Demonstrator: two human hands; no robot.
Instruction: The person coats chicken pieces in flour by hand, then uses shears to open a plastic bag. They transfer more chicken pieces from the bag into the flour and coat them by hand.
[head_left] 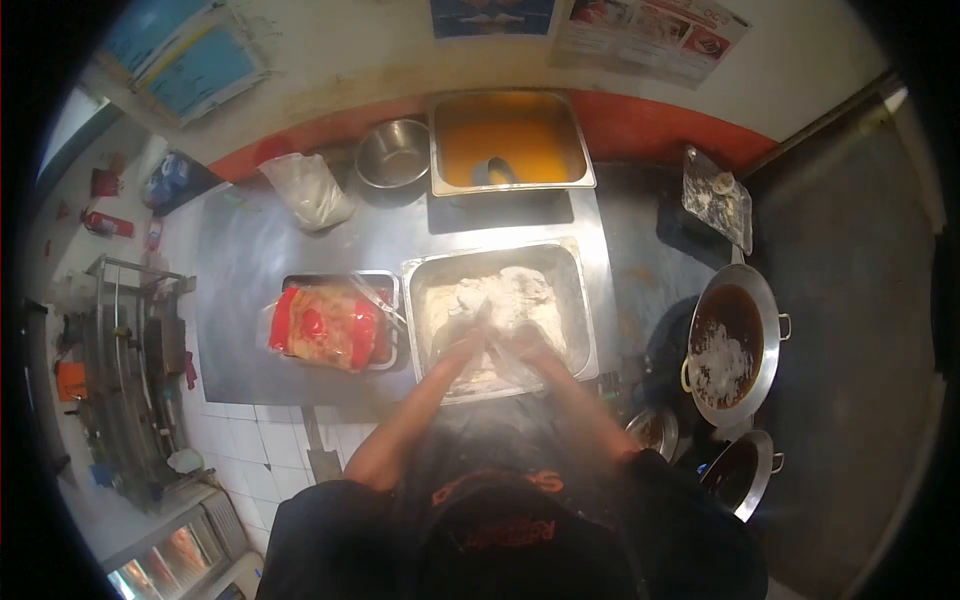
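Both my hands are down in a steel tray (580,300) full of white flour (520,295) on the steel counter. My left hand (462,350) and my right hand (530,345) are coated in flour and pressed close together over a floured lump. Motion blur hides the fingers, so I cannot tell how they grip or what the lump is.
A smaller tray (390,280) with a red and yellow plastic bag (325,325) sits left of the flour tray. Behind are a tray of orange liquid (510,135), a steel bowl (392,152) and a white bag (308,188). A wok of dark oil (730,345) stands right.
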